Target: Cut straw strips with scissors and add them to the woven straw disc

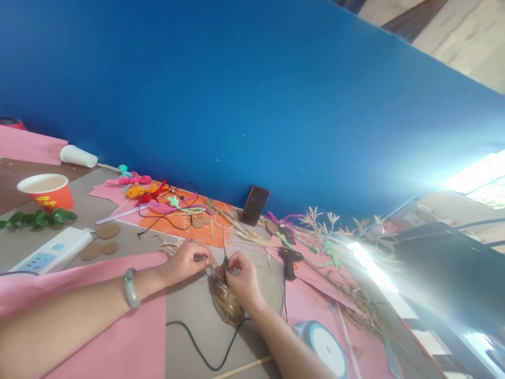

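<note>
My right hand [244, 281] is closed around a pair of scissors [225, 269] with dark handles, blades pointing up and away from me. My left hand [189, 260], with a pale jade-like bangle [131, 288] on its wrist, pinches something small and thin just left of the scissors; what it is I cannot make out. Beneath both hands, a rounded bundle of dry straw-like strips [228, 304] rests on the grey table, partly covered by my right hand.
A black glue gun [290, 261] with its cord lies right of my hands. A phone [255, 205] leans against the blue panel [236, 105]. Paper cup [47, 192], white power strip [53, 250], round brown discs [107, 230], tape roll [325, 347] and dried stems [363, 310] surround the work.
</note>
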Demonstrator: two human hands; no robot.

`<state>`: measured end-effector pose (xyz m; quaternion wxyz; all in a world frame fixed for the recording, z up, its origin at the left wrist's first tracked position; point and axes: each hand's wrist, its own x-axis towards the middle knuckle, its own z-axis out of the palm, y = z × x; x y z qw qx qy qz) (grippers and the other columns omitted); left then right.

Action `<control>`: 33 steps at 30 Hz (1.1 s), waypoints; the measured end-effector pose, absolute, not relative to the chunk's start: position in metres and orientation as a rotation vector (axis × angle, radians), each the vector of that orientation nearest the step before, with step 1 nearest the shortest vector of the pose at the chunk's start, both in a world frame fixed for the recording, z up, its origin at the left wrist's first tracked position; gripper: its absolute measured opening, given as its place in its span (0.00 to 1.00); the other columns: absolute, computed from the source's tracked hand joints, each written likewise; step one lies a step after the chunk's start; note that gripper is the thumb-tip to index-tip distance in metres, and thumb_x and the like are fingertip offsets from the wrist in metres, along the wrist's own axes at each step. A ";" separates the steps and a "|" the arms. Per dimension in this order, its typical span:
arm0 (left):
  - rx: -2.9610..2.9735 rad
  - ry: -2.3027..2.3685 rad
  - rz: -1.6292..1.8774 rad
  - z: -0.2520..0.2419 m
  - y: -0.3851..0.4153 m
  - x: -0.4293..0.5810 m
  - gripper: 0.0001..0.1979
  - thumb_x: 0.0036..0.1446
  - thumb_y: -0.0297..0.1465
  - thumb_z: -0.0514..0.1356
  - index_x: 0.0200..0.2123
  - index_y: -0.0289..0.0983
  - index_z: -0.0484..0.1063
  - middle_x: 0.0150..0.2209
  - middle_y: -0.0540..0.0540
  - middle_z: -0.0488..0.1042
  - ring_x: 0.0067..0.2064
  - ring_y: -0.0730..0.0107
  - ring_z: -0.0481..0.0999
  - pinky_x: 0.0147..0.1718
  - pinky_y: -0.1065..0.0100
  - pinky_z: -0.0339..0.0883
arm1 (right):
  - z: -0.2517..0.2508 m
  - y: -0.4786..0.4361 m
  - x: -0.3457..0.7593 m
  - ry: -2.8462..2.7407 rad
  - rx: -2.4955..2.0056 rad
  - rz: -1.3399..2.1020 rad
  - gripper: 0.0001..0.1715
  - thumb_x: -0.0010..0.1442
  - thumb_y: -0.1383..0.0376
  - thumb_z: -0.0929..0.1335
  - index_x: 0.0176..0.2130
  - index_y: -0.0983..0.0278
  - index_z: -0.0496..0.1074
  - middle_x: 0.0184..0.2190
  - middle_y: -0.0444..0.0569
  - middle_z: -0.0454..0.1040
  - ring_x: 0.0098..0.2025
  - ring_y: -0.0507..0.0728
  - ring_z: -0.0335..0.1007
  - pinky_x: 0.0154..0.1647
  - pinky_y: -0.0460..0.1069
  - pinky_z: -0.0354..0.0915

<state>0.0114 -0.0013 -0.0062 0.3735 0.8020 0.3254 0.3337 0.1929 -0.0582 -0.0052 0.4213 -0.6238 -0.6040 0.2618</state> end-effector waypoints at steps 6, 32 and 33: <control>2.025 0.943 0.994 -0.013 0.004 0.010 0.10 0.54 0.35 0.58 0.24 0.37 0.73 0.26 0.48 0.75 0.32 0.69 0.71 0.41 0.68 0.60 | 0.013 -0.043 0.245 -1.770 -1.807 0.108 0.04 0.48 0.66 0.67 0.27 0.62 0.65 0.22 0.42 0.70 0.28 0.53 0.65 0.37 0.49 0.54; 1.737 1.011 1.243 -0.024 0.008 0.013 0.07 0.53 0.31 0.54 0.26 0.36 0.69 0.26 0.49 0.74 0.31 0.71 0.72 0.34 0.70 0.64 | 0.008 -0.030 0.321 -1.576 -2.310 0.008 0.08 0.42 0.66 0.68 0.22 0.61 0.62 0.18 0.43 0.68 0.22 0.53 0.61 0.24 0.46 0.47; 1.712 0.995 1.245 -0.024 0.009 0.013 0.08 0.53 0.31 0.54 0.26 0.35 0.69 0.26 0.49 0.74 0.31 0.71 0.72 0.33 0.71 0.64 | 0.008 -0.031 0.322 -1.563 -2.295 0.024 0.09 0.41 0.66 0.68 0.22 0.61 0.61 0.18 0.42 0.67 0.22 0.53 0.60 0.24 0.46 0.47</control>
